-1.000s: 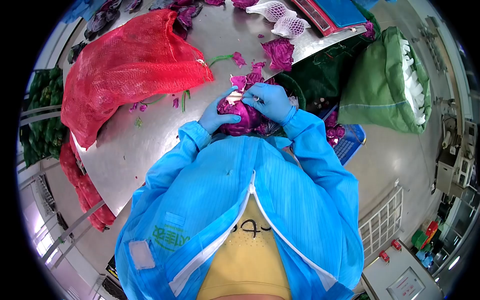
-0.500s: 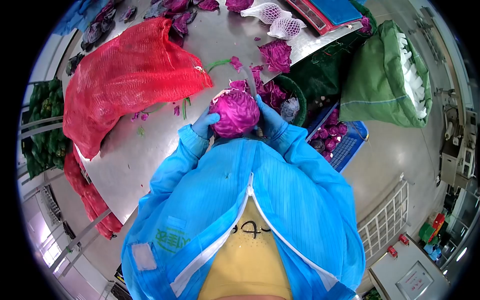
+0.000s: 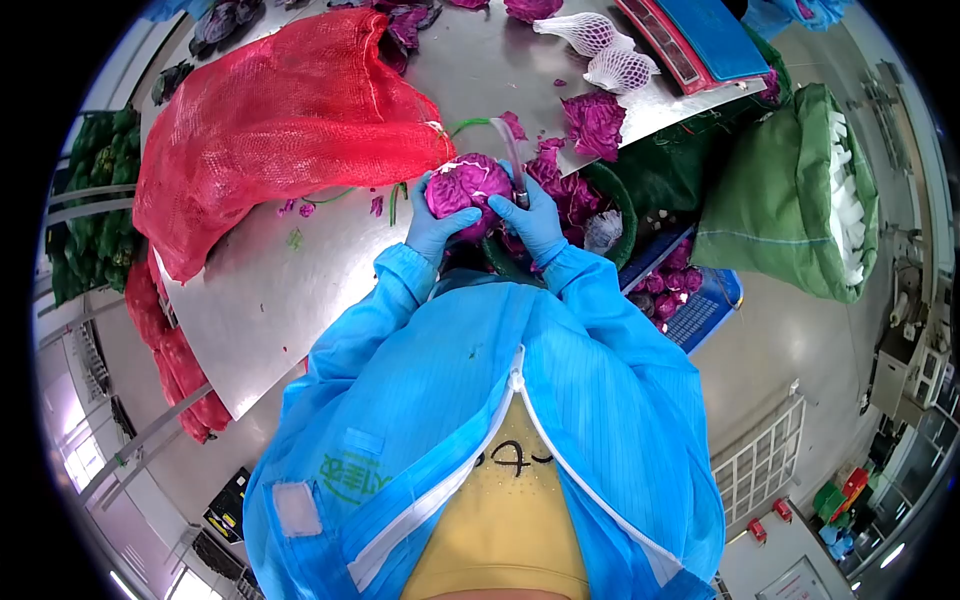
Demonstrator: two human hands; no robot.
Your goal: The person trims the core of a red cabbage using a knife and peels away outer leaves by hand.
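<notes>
A round purple cabbage [image 3: 468, 190] is held above the metal table's near edge. My left hand [image 3: 436, 222], in a blue glove, wraps round its left and lower side. On the other side, my right hand [image 3: 533, 220], gloved too, grips a curved knife [image 3: 515, 160] by its dark handle, the blade pointing up and away; its thumb rests near the cabbage. Just beyond and to the right, purple leaves [image 3: 572, 198] lie in a green-rimmed container [image 3: 622, 200].
A full red mesh bag [image 3: 290, 130] lies on the metal table [image 3: 270, 290]. Back right are white foam nets [image 3: 620, 68] and a blue-topped red device [image 3: 710, 38]. A blue crate [image 3: 705, 310] of cabbages and a green sack [image 3: 775, 200] stand at right.
The cabbage has been turned in my hands, from a pale cut stem side showing to its round leafy side. The knife blade now shows upright, and the whole view has shifted slightly.
</notes>
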